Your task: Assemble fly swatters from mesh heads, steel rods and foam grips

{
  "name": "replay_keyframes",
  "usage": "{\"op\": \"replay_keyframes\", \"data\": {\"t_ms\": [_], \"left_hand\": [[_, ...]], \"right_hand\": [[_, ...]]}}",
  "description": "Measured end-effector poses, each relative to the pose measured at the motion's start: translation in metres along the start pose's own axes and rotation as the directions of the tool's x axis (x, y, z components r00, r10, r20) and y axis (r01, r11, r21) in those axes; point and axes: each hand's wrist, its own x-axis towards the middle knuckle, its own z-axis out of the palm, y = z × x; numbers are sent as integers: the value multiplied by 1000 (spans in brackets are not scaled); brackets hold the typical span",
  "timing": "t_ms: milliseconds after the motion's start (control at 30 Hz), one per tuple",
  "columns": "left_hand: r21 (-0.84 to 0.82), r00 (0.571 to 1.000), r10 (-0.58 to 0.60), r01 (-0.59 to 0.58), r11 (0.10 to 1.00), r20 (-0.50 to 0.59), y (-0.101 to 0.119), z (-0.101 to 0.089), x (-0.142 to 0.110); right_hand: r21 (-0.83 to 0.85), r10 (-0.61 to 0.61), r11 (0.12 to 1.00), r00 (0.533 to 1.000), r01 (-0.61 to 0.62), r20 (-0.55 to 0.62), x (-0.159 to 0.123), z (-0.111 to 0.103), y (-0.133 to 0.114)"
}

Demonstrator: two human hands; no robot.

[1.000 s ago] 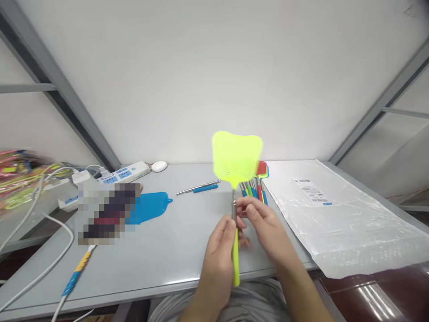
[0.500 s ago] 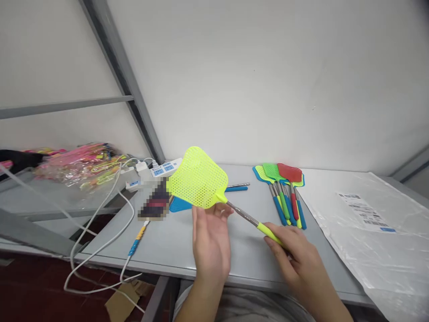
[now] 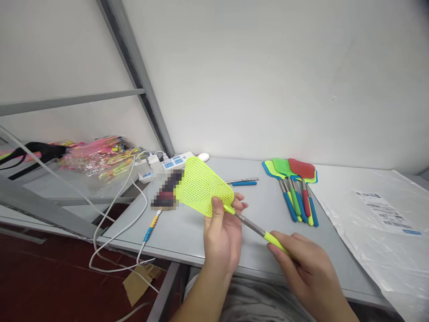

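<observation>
A neon-yellow fly swatter (image 3: 204, 185) with a perforated head and a metal telescopic shaft is held above the table, head to the upper left. My left hand (image 3: 223, 237) grips the base of the head, thumb on its front face and fingers behind it. My right hand (image 3: 306, 264) is closed round the yellow handle at the lower right end. Behind, to the right, lies a pile of fly swatters (image 3: 296, 179) in green, red, yellow and blue. Another swatter with a blue handle (image 3: 244, 183) lies beyond the yellow head, partly hidden by it.
A white power strip (image 3: 181, 161) with plugs stands at the table's back left, its cables (image 3: 145, 201) hanging over the edge. A pixelated item (image 3: 164, 197) lies near it. Packaged goods (image 3: 97, 156) sit further left. A white plastic bag (image 3: 378, 250) with a label covers the right side.
My left thumb has come over the front of the swatter head, and the hand now grips its base. The view has shifted a little left. My right hand keeps the handle.
</observation>
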Motion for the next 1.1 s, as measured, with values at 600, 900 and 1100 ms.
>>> {"op": "replay_keyframes", "data": {"t_ms": [600, 900, 1100], "left_hand": [[156, 992, -40, 59, 986, -117, -6, -2, 3], [95, 971, -193, 181, 979, 140, 0, -6, 12], [152, 960, -275, 266, 952, 43, -5, -15, 22]], "right_hand": [[-182, -31, 983, 993, 10, -113, 4, 5, 11], [377, 344, 819, 896, -433, 282, 13, 4, 1], [196, 340, 905, 918, -378, 203, 20, 11, 10]]}}
